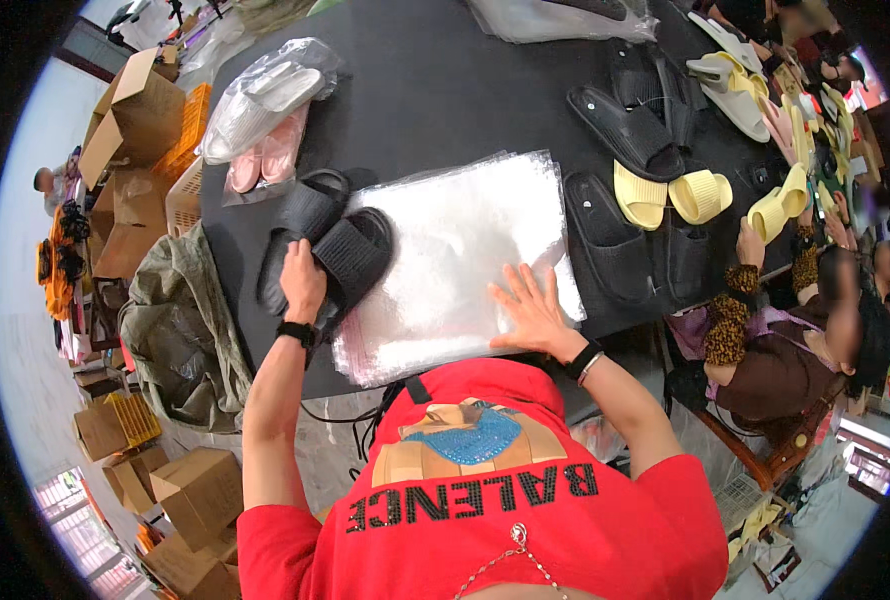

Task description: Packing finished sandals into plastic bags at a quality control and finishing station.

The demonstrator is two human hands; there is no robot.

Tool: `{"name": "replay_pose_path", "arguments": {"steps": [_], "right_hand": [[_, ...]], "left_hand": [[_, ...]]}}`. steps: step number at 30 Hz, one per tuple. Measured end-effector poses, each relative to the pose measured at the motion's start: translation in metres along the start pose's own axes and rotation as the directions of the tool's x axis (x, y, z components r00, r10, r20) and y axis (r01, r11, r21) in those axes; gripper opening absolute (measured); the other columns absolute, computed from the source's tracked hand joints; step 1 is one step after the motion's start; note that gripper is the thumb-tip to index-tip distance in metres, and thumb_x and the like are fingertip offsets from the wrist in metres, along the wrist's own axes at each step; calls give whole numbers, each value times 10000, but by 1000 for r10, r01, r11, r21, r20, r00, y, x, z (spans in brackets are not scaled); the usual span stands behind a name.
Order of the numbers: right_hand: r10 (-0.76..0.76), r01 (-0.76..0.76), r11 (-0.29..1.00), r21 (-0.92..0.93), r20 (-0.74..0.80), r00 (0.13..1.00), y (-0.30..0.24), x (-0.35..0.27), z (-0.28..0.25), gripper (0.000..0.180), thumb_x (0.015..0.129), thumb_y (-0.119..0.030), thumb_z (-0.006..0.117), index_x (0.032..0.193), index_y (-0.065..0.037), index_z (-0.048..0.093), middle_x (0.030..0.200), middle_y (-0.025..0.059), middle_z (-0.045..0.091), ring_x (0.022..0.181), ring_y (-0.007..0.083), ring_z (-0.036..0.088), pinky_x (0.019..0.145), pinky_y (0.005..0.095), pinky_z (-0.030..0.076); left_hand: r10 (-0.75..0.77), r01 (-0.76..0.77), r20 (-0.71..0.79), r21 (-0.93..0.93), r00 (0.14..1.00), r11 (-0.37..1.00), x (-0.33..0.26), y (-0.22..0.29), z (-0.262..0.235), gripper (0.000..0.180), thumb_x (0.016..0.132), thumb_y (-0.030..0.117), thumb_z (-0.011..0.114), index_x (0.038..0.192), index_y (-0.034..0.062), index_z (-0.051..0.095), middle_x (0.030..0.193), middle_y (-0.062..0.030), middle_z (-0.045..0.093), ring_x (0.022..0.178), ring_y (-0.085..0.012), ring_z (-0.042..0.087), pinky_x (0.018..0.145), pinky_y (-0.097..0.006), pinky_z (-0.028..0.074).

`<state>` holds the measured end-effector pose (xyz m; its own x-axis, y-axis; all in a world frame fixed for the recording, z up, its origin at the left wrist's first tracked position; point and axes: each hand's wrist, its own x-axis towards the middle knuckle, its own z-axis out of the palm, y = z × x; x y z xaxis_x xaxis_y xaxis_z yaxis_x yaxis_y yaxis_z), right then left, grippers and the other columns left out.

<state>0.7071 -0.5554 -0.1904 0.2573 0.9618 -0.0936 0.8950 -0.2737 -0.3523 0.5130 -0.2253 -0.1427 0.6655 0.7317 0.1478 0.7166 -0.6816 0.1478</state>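
The dark surface (415, 100) carries a stack of clear plastic bags (435, 240), with a pair of black slippers (355, 258) at its left edge. The left hand (303, 282) holds the slippers; the right hand (537, 312) spreads its fingers wide over the bags.

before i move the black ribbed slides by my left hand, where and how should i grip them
Probably pinch the neighbouring inner sole edges of the black ribbed slides, behind the straps, with the left hand coming from the near side: they lie side by side, toes pointing away, so the open heels face you and one pinch could span both.
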Motion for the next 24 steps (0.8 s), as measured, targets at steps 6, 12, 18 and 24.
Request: {"name": "replay_pose_path", "arguments": {"steps": [6, 12, 18, 24], "right_hand": [[62, -62, 998, 11, 3, 998, -2, -8, 0, 879, 651, -690, 506, 1349, -197, 303, 1440, 156, 111, 1332, 332, 46, 990, 627, -17], [85, -82, 996, -23, 149, 985, -3, 1, 13, 901, 664, -674, 510, 1388, -250, 180, 1459, 112, 51, 1343, 305, -4, 997, 610, -53], [149, -199, 961, 193, 242, 959, -11, 2, -23, 861, 759, -590, 502, 1388, -120, 149, 1437, 192, 46, 1331, 347, 58, 1034, 547, 80], [97, 61, 603, 796, -149, 984, -45, 26, -100, 887, 715, -226, 666, 1396, -170, 100, 1407, 218, 156, 1209, 367, 354, 979, 384, 332]], "left_hand": [[303, -271, 75, -281, 950, 921, -26, 44, -35, 259, 654, -81, 437, 904, -13, 445, 908, -241, 496, 834, -435, 489, 706, -496, 394], [276, -233, 291, -175, 916, 957, -67, 13, 23, 414, 665, -78, 485, 1068, 17, 507, 1158, -200, 499, 1094, -358, 460, 887, -406, 405], [229, -241, -119, -96, 966, 966, -19, -10, -27, 302, 642, -73, 433, 937, -37, 482, 968, -233, 478, 868, -437, 474, 692, -459, 405], [546, -514, 5, -330, 838, 792, -14, 102, -103, 225, 619, -93, 434, 823, -16, 489, 808, -190, 469, 778, -410, 481, 647, -447, 397]]}}
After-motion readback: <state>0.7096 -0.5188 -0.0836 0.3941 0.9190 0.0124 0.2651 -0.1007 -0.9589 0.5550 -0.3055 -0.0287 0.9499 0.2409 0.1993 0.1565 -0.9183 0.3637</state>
